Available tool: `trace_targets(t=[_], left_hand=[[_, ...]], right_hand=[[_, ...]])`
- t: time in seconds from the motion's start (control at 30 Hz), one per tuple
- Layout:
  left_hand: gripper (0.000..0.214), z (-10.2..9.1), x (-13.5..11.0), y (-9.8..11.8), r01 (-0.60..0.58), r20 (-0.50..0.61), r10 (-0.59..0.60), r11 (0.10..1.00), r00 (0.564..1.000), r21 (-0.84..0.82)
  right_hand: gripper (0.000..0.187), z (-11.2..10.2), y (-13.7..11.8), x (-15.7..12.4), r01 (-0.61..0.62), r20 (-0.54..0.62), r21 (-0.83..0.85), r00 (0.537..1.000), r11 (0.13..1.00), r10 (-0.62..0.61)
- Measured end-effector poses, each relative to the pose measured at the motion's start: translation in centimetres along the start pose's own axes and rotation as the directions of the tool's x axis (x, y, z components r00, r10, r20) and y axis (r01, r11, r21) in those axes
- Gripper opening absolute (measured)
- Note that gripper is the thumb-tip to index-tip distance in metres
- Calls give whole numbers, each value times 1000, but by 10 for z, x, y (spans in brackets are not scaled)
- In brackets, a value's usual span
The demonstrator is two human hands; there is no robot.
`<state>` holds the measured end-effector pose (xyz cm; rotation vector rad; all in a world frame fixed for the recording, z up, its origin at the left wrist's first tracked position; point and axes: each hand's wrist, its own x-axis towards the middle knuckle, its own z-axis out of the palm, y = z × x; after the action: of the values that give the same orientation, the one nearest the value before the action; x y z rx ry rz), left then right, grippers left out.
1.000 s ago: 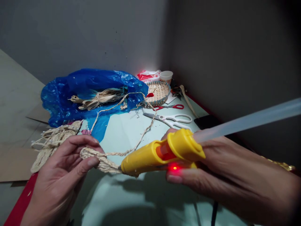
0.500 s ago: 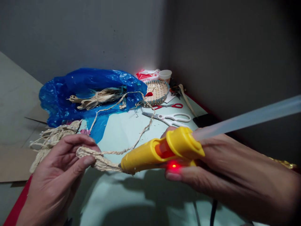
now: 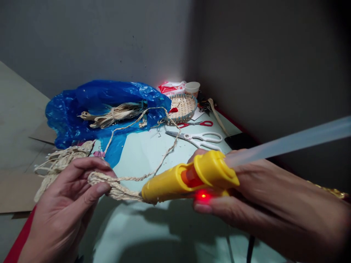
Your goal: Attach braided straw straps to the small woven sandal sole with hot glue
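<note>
Between the thumb and fingers of my left hand [image 3: 68, 204] is a flattened coil of braided natural-fibre cord [image 3: 123, 191]. From the coil, a loose length of the same cord [image 3: 163, 160] runs up and back over the table to the blue bag. My right hand [image 3: 233, 197] is wrapped round a yellow hot glue gun [image 3: 175, 180], whose red light glows near my thumb. A clear glue stick [image 3: 296, 140] sticks out of its rear. The gun's nozzle points left and meets the right end of the coil; the exact contact point is hard to see.
Behind the hands lies a blue plastic bag [image 3: 71, 106] with a bundle of dried fibre [image 3: 117, 114]. White-handled scissors [image 3: 203, 138], red-handled scissors [image 3: 200, 124], a woven basket [image 3: 185, 106] and a plastic cup [image 3: 192, 88] stand further back. Beaded braidwork [image 3: 59, 164] sits at left.
Almost nothing differs. The glue gun and right hand have shifted very slightly downward, and the nozzle stays at the coil's right end. My left hand keeps its hold.
</note>
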<state>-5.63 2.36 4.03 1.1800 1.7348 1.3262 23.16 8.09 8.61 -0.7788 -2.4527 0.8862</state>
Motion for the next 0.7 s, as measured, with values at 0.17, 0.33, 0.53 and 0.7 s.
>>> trace_targets(t=[0.17, 0.33, 0.53, 0.7], left_hand=[[34, -3, 1, -5, -14, 35, 13, 1000, 999, 21], [34, 1, -1, -2, -18, 60, 16, 999, 998, 34], [34, 4, -2, 0, -1, 32, 0, 1000, 999, 26], [36, -2, 1, -5, -5, 42, 4, 999, 999, 43]], right_hand=[[21, 0, -5, 1, -18, -3, -6, 1000, 1000, 18], [32, -1, -7, 1, -66, 19, -22, 998, 998, 67], [33, -5, -7, 1, -50, 43, -4, 998, 999, 50], [32, -3, -6, 1, -46, 43, -19, 998, 999, 47]])
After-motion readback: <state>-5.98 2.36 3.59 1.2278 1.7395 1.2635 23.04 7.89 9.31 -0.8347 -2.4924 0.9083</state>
